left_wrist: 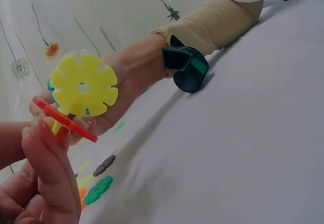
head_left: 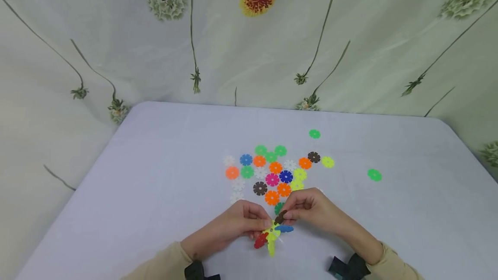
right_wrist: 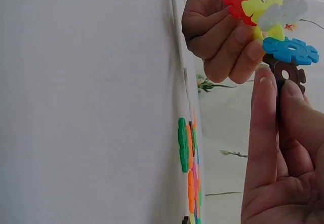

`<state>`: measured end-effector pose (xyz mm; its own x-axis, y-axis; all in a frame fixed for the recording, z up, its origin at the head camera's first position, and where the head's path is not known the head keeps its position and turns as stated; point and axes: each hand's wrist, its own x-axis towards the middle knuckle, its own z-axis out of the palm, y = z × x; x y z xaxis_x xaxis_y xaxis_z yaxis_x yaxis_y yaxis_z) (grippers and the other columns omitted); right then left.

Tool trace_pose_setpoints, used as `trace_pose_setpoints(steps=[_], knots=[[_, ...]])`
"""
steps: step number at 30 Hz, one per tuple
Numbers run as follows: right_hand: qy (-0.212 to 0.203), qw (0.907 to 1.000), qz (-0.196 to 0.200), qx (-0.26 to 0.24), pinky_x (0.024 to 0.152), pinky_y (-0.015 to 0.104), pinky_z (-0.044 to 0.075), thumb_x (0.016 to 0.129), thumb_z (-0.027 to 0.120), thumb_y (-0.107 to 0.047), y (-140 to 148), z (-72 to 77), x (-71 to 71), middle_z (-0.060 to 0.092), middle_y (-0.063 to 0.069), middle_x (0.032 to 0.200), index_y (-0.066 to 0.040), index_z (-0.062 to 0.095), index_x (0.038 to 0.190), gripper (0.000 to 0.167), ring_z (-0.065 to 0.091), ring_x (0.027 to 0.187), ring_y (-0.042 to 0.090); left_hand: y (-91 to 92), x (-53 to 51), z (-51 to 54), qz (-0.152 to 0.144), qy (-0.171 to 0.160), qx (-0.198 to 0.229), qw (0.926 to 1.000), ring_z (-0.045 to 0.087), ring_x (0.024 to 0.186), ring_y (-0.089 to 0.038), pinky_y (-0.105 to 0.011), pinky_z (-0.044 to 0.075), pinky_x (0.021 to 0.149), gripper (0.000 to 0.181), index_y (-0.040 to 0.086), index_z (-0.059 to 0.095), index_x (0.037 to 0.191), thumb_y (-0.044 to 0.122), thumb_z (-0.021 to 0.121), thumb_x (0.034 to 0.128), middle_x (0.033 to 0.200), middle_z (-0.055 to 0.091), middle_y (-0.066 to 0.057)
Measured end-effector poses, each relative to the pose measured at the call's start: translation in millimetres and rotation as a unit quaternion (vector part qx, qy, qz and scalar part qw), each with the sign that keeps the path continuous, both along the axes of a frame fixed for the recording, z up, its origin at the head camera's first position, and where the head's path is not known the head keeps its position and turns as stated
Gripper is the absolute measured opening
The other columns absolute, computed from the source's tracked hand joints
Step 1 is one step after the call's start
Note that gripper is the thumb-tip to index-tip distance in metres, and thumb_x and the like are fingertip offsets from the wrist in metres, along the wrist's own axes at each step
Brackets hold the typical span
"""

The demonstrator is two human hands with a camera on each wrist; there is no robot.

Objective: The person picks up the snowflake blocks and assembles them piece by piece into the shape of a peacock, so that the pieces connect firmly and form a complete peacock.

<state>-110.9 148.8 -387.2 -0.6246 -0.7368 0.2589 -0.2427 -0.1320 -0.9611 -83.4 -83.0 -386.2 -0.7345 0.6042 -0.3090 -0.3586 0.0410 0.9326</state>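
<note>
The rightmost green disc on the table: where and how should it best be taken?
The green disc is probably best pinched from above, by opposite edges of its notched rim: it lies flat and alone on the table, so every side is free.

White tabletop: coloured notched discs clustered, green disc apart, right.

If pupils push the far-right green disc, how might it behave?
Lying flat, the green disc would probably slide, not roll. It's likely light and stiff: the similar brown disc in the right hand looks thin and unbent.
</note>
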Motion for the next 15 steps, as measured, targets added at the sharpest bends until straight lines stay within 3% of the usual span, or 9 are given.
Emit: trace_pose_setpoints(steps=[6, 15], knots=[[0.005, 0.9998, 0.018, 0.01, 0.063, 0.042, 0.054, 0.085, 0.06, 0.011, 1.3, -1.0, 2.1, 0.066, 0.02, 0.082, 0.011, 0.062, 0.091, 0.007, 0.066, 0.07, 0.029, 2.5, 4.7, -2.8, 0.0, -0.015, -0.004, 0.9999, 0.05, 0.057, -0.011, -0.019, 0.044, 0.058, 0.019, -0.007, 0.064, 0.092, 0.011, 0.063, 0.0888, 0.072, 0.063, -0.003], [0.03, 0.9995, -0.003, 0.001, 0.059, 0.04, 0.055, 0.082, 0.062, 0.014, -1.5, -1.1, 8.7, 0.065, 0.018, 0.08, 0.01, 0.063, 0.089, 0.008, 0.065, 0.067, 0.027, 6.4, 10.0, -6.9, 0.023, -0.028, 0.017, 0.9992, 0.044, 0.056, -0.01, -0.018, 0.04, 0.055, 0.017, -0.01, 0.063, 0.091, 0.007, 0.06, 0.0898, 0.07, 0.06, -0.001]])
